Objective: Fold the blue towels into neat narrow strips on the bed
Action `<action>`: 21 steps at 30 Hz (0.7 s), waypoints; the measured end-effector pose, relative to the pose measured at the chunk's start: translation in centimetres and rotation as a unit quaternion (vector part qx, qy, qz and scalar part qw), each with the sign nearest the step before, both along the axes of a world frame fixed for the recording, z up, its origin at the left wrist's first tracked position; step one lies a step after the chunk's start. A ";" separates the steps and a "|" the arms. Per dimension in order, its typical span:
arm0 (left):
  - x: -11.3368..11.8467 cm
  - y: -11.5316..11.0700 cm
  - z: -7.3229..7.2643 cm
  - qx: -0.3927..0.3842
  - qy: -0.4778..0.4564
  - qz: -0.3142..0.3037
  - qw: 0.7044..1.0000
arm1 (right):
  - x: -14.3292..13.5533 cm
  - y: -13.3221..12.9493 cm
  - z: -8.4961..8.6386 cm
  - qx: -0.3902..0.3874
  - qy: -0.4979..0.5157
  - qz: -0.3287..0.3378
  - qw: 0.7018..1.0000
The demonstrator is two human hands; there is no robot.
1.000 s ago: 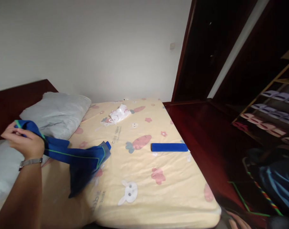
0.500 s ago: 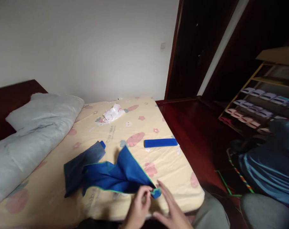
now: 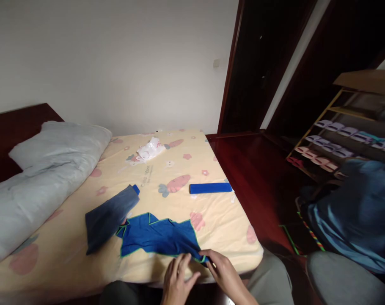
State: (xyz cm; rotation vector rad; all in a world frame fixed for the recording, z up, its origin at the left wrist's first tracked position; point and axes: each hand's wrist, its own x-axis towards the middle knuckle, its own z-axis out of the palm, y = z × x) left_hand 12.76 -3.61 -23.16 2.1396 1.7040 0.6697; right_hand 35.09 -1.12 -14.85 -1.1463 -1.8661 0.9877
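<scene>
A blue cloth (image 3: pixel 160 235) with green edging lies spread, slightly rumpled, near the bed's front edge. My right hand (image 3: pixel 223 270) pinches its near right corner between thumb and fingers. My left hand (image 3: pixel 177 279) is open at the cloth's near edge, fingers apart, its fingertips at or just over the fabric. Left of the cloth, a grey-blue flat piece of fabric (image 3: pixel 108 218), with a small blue end (image 3: pixel 136 189) sticking out at its top, lies at a slant. Farther back rests a flat blue strip (image 3: pixel 210 188).
The bed (image 3: pixel 75 271) has a yellow patterned sheet. A crumpled white plastic bag (image 3: pixel 150 149) lies toward the wall, and a grey quilt (image 3: pixel 59 165) fills the left side. At right are a shoe rack (image 3: pixel 332 111) and a heap of dark blue fabric (image 3: pixel 351 216).
The blue cloth was lifted and bunched; it now lies flatter on the bed. My left hand has let go of its edge, and my right hand has closed on the corner.
</scene>
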 end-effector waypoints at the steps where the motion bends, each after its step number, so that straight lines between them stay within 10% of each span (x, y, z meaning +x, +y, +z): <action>1: -0.6 0.5 0.2 0.016 0.017 0.023 0.999 | 0.2 0.0 0.5 0.009 -0.002 -0.006 1.000; 8: -4.0 3.5 0.7 0.032 0.013 0.026 0.999 | 1.9 -1.2 4.6 0.116 0.016 0.010 0.993; 16: -5.7 3.2 -0.3 -0.128 -0.076 -0.018 0.989 | 5.3 -0.7 6.9 0.191 0.003 -0.066 0.979; 21: -7.3 1.9 1.9 -0.157 -0.127 -0.030 0.979 | 7.8 0.0 7.3 0.217 0.007 -0.120 0.969</action>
